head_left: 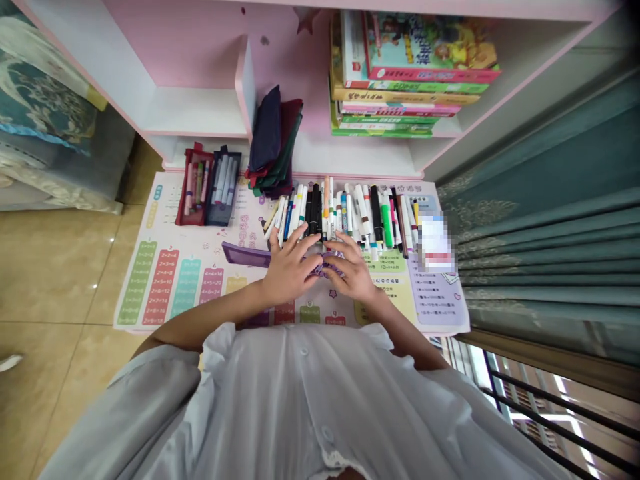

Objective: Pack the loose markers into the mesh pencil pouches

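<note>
A purple pencil case [247, 255] lies across the colourful desk mat [165, 280]. My left hand [289, 265] rests on its right part, fingers spread and reaching toward the row of markers and pens [350, 213] lying side by side just beyond. My right hand [351, 267] is beside it, fingers curled down onto the purple case near its end. What the fingertips pinch is hidden. The two hands almost touch.
Two open pencil cases, one red [192, 183] and one dark blue [223, 187], hold pens at the mat's far left. Folded dark cases [274, 143] lean in the pink shelf [200, 113]. Stacked books [405, 73] sit upper right. A teal curtain [540, 220] hangs right.
</note>
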The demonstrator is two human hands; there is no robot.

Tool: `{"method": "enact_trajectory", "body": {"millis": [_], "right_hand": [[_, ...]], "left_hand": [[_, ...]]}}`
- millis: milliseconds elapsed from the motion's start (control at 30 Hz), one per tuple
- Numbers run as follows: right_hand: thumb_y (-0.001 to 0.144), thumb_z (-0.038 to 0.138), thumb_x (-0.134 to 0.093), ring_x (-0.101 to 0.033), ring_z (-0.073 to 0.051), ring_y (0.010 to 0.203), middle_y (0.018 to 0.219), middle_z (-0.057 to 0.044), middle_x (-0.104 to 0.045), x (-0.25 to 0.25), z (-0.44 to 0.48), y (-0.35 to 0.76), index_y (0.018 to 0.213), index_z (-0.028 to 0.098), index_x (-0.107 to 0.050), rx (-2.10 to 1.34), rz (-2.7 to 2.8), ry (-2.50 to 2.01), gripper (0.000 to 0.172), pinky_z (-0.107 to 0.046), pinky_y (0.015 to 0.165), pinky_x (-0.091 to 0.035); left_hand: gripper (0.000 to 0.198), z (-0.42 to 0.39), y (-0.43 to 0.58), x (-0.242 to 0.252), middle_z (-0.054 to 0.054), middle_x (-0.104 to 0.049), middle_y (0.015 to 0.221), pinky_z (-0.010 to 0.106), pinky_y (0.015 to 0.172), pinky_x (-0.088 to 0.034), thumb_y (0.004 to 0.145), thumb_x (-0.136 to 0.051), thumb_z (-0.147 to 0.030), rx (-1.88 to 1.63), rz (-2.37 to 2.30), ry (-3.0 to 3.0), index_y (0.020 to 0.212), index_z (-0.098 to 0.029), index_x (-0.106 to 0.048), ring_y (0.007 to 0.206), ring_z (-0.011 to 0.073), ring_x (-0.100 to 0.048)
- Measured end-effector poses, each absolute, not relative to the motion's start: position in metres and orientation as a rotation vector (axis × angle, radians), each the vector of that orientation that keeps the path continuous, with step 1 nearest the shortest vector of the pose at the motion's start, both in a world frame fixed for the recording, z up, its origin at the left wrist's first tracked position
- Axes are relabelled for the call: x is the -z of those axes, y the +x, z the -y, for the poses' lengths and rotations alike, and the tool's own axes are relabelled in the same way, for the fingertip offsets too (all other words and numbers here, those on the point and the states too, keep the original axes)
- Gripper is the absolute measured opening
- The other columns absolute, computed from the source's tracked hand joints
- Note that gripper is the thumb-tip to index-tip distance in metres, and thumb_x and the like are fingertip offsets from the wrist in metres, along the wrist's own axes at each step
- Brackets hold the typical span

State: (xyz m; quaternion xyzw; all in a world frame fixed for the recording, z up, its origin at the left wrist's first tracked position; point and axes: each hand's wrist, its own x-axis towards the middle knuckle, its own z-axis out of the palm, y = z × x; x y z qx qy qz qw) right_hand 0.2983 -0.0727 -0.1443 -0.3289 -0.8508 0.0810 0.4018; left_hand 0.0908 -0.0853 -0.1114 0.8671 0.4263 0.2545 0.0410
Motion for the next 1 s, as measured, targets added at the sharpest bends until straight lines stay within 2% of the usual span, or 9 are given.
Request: {"method": "enact_trajectory", "body": {"millis": [167,400,533,667,1000], "right_hand": [[0.092,0.026,-0.061,-0.049,-0.034,0.137,0.124,-0.01,-0.065,0.1466,0.071,0.2995,0.098,0.022,-0.068,-0.205,2.157,-0.844,0.01,-0.06,0.108,-0.049],[0.09,0.027,-0.064,-0.049,-0.035,0.136,0.124,-0.01,-0.065,0.1473,0.0698,0.2998,0.097,0.023,-0.069,-0.2,2.141,-0.84,0.009,-0.06,0.107,-0.049],[0.088,0.025,-0.066,-0.048,-0.035,0.137,0.124,-0.01,-0.065,0.148,0.0706,0.3004,0.097,0.023,-0.07,-0.215,2.145,-0.825,0.01,-0.059,0.108,-0.049],[0.089,0.026,-0.065,-0.048,-0.035,0.137,0.125,-0.008,-0.065,0.1481,0.0709,0.3008,0.096,0.024,-0.071,-0.23,2.145,-0.833,0.009,-0.059,0.108,-0.05],[0.09,0.03,-0.065,-0.049,-0.034,0.136,0.122,-0.007,-0.067,0.1475,0.0699,0.3013,0.093,0.025,-0.073,-0.23,2.146,-0.857,0.01,-0.058,0.109,-0.049]], "left_hand": [[0.014,0.0851,0.0902,0.1155,0.003,-0.068,0.129,0.063,0.121,0.002,0.092,-0.059,-0.03,-0.924,-1.345,2.609,0.082,-0.025,-0.067,0.139,0.0302,-0.048],[0.018,0.0895,0.0932,0.1151,0.002,-0.07,0.124,0.065,0.119,-0.003,0.092,-0.058,-0.032,-0.967,-1.431,2.496,0.078,-0.026,-0.067,0.136,0.0312,-0.051],[0.02,0.0927,0.0977,0.1148,0.003,-0.07,0.123,0.063,0.119,-0.007,0.088,-0.058,-0.031,-0.989,-1.522,2.352,0.071,-0.023,-0.063,0.137,0.0317,-0.049],[0.017,0.0919,0.0989,0.1128,0.003,-0.068,0.127,0.061,0.12,-0.004,0.083,-0.061,-0.032,-0.917,-1.563,2.265,0.068,-0.023,-0.061,0.141,0.0321,-0.044],[0.019,0.089,0.0964,0.1118,0.002,-0.068,0.127,0.062,0.119,-0.006,0.084,-0.06,-0.031,-0.951,-1.541,2.245,0.067,-0.022,-0.06,0.141,0.0318,-0.044]]}}
